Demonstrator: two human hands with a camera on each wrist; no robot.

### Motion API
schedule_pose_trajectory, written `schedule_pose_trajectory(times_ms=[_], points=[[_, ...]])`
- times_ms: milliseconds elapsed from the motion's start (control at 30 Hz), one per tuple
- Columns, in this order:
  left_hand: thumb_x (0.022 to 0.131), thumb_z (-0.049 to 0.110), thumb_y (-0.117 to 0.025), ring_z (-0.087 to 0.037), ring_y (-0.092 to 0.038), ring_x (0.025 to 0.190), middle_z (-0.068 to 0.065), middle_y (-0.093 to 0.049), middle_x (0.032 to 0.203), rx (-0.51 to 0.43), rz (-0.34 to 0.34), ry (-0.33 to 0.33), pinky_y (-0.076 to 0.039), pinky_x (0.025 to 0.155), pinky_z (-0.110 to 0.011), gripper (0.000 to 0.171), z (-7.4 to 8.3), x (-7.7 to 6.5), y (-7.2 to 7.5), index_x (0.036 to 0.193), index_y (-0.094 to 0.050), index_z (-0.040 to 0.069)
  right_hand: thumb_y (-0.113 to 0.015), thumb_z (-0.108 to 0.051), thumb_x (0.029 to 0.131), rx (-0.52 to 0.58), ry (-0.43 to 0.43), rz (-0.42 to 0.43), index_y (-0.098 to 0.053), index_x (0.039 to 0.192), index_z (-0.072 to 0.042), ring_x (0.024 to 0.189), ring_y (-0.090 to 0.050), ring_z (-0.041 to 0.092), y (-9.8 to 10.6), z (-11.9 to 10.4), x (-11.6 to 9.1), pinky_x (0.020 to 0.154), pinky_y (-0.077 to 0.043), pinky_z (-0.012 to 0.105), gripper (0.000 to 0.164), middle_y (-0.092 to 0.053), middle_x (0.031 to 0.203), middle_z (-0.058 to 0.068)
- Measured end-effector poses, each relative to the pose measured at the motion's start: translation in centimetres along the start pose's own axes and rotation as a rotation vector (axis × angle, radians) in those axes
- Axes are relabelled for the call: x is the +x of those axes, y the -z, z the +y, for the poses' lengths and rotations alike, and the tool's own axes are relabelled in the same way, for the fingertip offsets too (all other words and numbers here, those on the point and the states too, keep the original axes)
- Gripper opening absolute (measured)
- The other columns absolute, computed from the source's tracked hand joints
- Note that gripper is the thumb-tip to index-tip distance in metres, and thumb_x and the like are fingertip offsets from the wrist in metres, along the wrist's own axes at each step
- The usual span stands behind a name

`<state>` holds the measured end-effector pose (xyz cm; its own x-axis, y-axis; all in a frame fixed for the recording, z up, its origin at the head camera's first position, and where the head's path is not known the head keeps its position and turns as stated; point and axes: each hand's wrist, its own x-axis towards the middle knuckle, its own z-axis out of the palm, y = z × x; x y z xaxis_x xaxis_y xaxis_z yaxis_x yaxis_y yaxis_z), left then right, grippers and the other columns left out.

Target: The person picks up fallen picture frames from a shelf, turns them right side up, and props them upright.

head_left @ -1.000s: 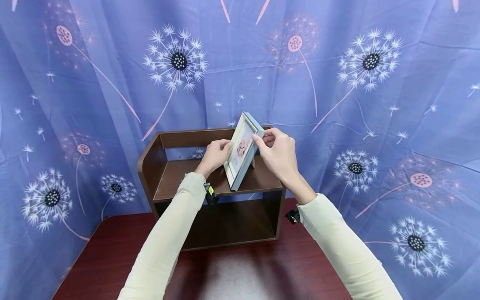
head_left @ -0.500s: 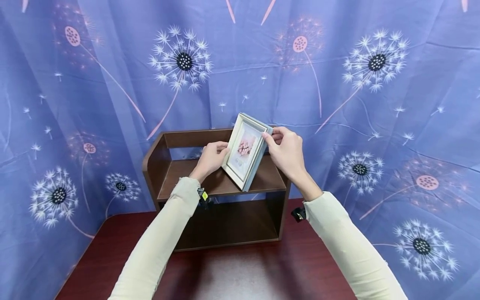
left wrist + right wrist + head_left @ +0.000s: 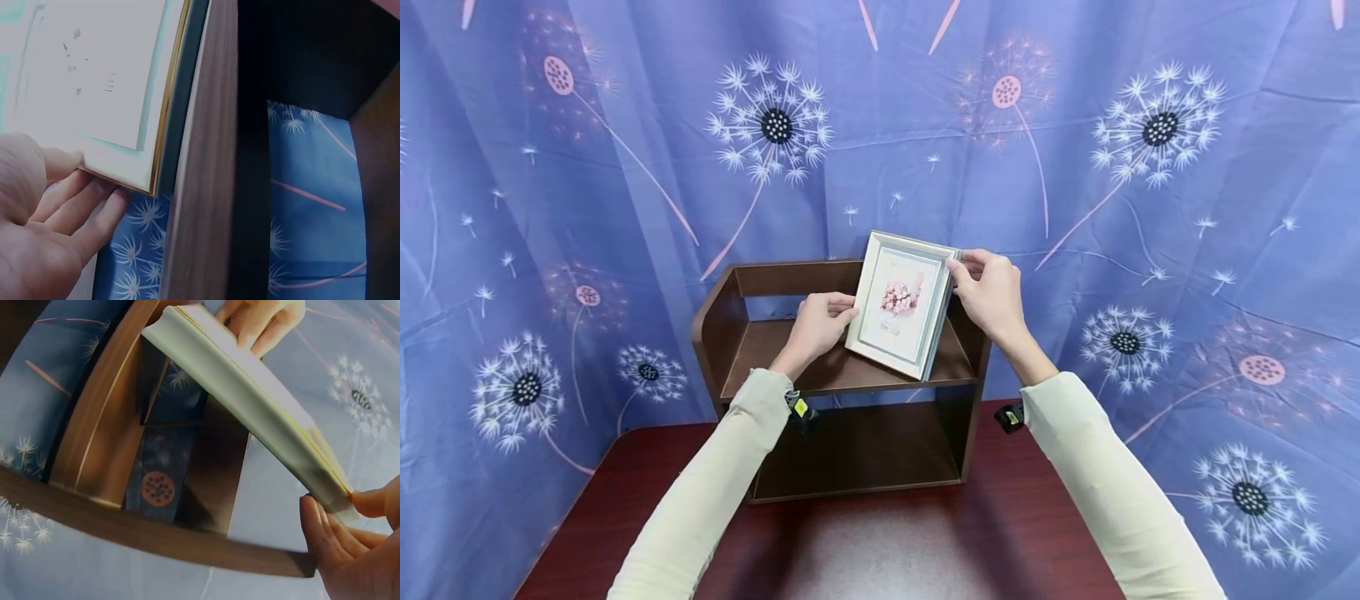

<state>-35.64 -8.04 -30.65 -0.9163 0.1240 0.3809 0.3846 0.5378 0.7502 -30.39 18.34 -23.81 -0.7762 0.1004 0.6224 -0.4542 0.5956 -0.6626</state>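
Both hands are steadying a pale picture frame (image 3: 900, 305) on the upper board of a small brown shelf (image 3: 715, 321) that sits on the dark red surface (image 3: 880, 542). The left hand (image 3: 817, 325) pinches its left edge while the right hand (image 3: 992, 292) pinches the upper right corner. It looks like the placing step, frame leaning back and facing front; the next move probably calls for settling its base squarely before either grip eases.

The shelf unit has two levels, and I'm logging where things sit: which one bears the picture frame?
The upper shelf: the picture frame stands tilted on it, held by the left hand and right hand. The lower compartment under it holds nothing visible.
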Motion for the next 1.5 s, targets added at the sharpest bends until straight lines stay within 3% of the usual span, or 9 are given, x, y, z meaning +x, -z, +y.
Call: schedule_pose_trajectory(times_ms=[233, 500, 800, 1200, 1500], points=[[0.099, 0.015, -0.075, -0.029, -0.078, 0.111, -0.018, -0.078, 0.121, -0.153, -0.014, 0.03, -0.066, 0.087, -0.035, 0.029, 0.1, -1.4, 0.1, 0.125, -0.075, 0.003, -0.061, -0.017, 0.106, 0.013, -0.041, -0.065, -0.069, 0.132, 0.006, 0.098, -0.08, 0.036, 0.0, 1.2, 1.8, 0.076, -0.065, 0.026, 0.036, -0.076, 0.121, 0.026], [0.093, 0.008, -0.08, -0.032, -0.075, 0.117, -0.019, -0.076, 0.126, -0.304, 0.005, 0.048, -0.065, 0.09, -0.033, 0.039, 0.2, -3.2, -0.5, 0.131, -0.071, 0.002, -0.057, -0.018, 0.107, -0.06, -0.065, -0.105, -0.07, 0.134, 0.001, 0.101, -0.08, 0.034, -0.2, 1.5, 3.4, 0.087, -0.065, 0.039, 0.036, -0.076, 0.124, 0.021], [0.091, 0.017, -0.084, -0.026, -0.077, 0.113, -0.011, -0.079, 0.123, -0.255, 0.064, 0.024, -0.062, 0.098, -0.042, 0.046, 0.4, -4.4, -1.5, 0.135, -0.07, 0.01, -0.055, -0.016, 0.107, -0.099, -0.066, -0.14, -0.066, 0.139, 0.002, 0.125, -0.071, 0.035, -0.3, 1.5, 4.4, 0.107, -0.055, 0.048, 0.038, -0.073, 0.13, 0.021], [0.094, 0.024, -0.081, -0.027, -0.076, 0.117, -0.011, -0.079, 0.122, -0.198, 0.05, 0.054, -0.06, 0.102, -0.044, 0.044, 0.1, -4.5, -1.5, 0.134, -0.072, 0.011, -0.057, -0.019, 0.105, -0.117, -0.076, -0.205, -0.058, 0.143, 0.006, 0.129, -0.068, 0.038, -0.6, 1.3, 4.5, 0.108, -0.055, 0.049, 0.045, -0.07, 0.135, 0.025], [0.095, 0.031, -0.08, -0.026, -0.075, 0.118, -0.01, -0.079, 0.124, -0.164, 0.048, 0.031, -0.061, 0.1, -0.043, 0.048, 0.1, -4.8, -0.9, 0.137, -0.07, 0.011, -0.061, -0.035, 0.105, -0.14, -0.094, -0.238, -0.05, 0.15, 0.003, 0.135, -0.064, 0.038, 0.2, 1.0, 4.1, 0.114, -0.051, 0.052, 0.06, -0.066, 0.143, 0.024]])
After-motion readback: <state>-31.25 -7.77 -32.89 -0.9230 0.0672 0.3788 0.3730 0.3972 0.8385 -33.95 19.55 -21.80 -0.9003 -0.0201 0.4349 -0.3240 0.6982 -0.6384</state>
